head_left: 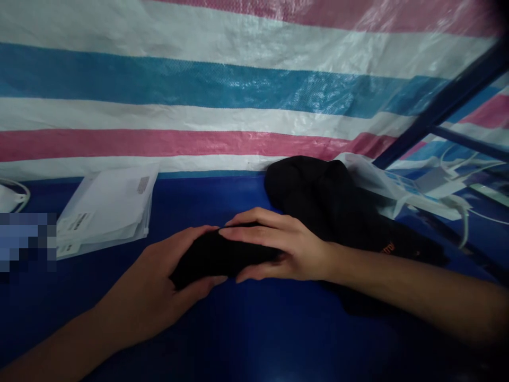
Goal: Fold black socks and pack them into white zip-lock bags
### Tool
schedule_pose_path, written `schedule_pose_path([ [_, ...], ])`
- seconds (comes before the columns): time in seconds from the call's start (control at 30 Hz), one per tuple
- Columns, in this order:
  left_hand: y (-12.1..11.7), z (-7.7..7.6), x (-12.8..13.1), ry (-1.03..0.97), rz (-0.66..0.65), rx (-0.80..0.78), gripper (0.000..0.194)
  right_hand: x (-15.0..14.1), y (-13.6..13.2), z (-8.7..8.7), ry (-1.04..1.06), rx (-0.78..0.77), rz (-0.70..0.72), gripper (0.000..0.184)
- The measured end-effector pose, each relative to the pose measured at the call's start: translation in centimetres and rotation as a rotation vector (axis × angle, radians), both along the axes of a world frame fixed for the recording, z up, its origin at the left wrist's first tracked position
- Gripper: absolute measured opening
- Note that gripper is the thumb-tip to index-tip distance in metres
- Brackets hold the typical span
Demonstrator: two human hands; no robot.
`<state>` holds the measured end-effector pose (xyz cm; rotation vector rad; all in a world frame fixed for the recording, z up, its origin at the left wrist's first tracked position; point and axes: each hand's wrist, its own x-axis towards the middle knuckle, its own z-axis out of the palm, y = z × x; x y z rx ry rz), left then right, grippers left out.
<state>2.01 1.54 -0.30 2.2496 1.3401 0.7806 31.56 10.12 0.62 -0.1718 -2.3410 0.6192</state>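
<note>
A small black cloth bundle point(217, 255) lies on the blue table top point(246, 334) in the middle of the view. My left hand point(159, 289) wraps around its left end, thumb below and fingers over the top. My right hand point(278, 246) grips the right part of the same bundle, fingers curled across it. Behind my right hand sits a larger heap of black cloth point(326, 199) with a small orange mark near my right wrist.
A stack of white plastic packets point(107, 209) lies at the left. A striped pink, white and blue tarp point(222, 90) forms the back wall. White cables and a charger point(437, 183) lie at the right beside dark blue metal bars point(437, 109).
</note>
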Motion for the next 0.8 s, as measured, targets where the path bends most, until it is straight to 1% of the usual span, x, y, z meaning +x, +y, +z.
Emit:
schedule_pose_path([
  [0.07, -0.1, 0.7, 0.2, -0.045, -0.020, -0.124, 0.051, 0.0, -0.1, 0.2, 0.004, 0.008, 0.017, 0.072],
  [0.17, -0.4, 1.5, 0.3, -0.111, -0.044, -0.274, 0.046, -0.1, 0.0, 0.4, 0.007, -0.075, 0.079, 0.074],
  [0.23, -0.5, 1.6, 0.4, -0.138, -0.052, -0.318, 0.044, -0.3, 0.3, 0.4, 0.003, -0.141, 0.126, 0.077],
  [0.3, -0.5, 1.4, 0.4, -0.152, -0.045, -0.316, 0.048, -0.3, 0.4, 0.5, 0.005, -0.159, 0.139, 0.078],
  [0.37, -0.5, 1.2, 0.3, -0.152, -0.026, -0.250, 0.055, -0.3, 0.4, 0.5, 0.009, -0.135, 0.131, 0.072],
  [0.43, -0.5, 1.3, -0.1, -0.109, -0.035, -0.133, 0.060, -0.1, 0.4, 0.6, 0.010, -0.103, 0.108, 0.062],
  [0.47, -0.5, 1.5, -0.5, -0.072, -0.051, -0.054, 0.059, -0.1, 0.4, 0.7, 0.013, -0.087, 0.092, 0.058],
  [0.53, -0.1, 1.9, -1.4, 0.011, -0.051, 0.128, 0.049, 0.1, 0.5, 0.7, 0.020, -0.052, 0.045, 0.053],
  [0.57, 0.2, 2.0, -2.1, 0.059, -0.013, 0.216, 0.043, 0.2, 0.7, 0.6, 0.020, -0.039, 0.014, 0.053],
  [0.63, 1.1, 1.8, -3.5, 0.177, 0.134, 0.343, 0.034, 0.4, 1.3, 0.5, 0.018, -0.029, -0.049, 0.054],
  [0.67, 1.6, 1.4, -4.3, 0.255, 0.215, 0.371, 0.035, 0.5, 1.6, 0.3, 0.014, -0.037, -0.073, 0.054],
  [0.7, 2.1, 0.8, -5.1, 0.332, 0.273, 0.369, 0.041, 0.5, 1.9, 0.2, 0.012, -0.050, -0.090, 0.055],
  [0.77, 3.0, -0.8, -6.5, 0.466, 0.348, 0.307, 0.057, 0.6, 2.4, -0.1, 0.005, -0.089, -0.110, 0.056],
  [0.8, 3.4, -1.5, -7.0, 0.486, 0.380, 0.279, 0.063, 0.7, 2.6, -0.2, 0.001, -0.110, -0.116, 0.057],
])
